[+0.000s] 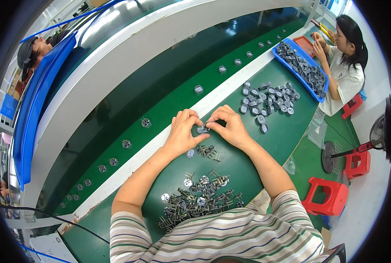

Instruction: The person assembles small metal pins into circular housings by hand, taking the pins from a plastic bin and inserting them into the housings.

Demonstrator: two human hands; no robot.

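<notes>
Between the fingertips of both hands is a small round grey plug part [201, 129] with metal bits on it. My left hand [181, 133] grips its left side with thumb and forefinger. My right hand [231, 128] pinches at its upper right; the fingers partly hide whatever small piece is there. Just below lies a small cluster of pronged metal-pin pieces [209, 152], beside a loose pale disc [190, 153]. Close to my body spreads a bigger heap of dark pin pieces [200, 197]. Right of my hands, several round grey housings [270, 100] lie on the green table [265, 144].
Beyond a white rail [160, 139], a green conveyor belt [178, 105] carries spaced round parts. A blue tray [321, 99] of grey housings stands at the far right, beside a seated co-worker [346, 61]. Red stools [327, 196] and a fan [379, 131] stand at right.
</notes>
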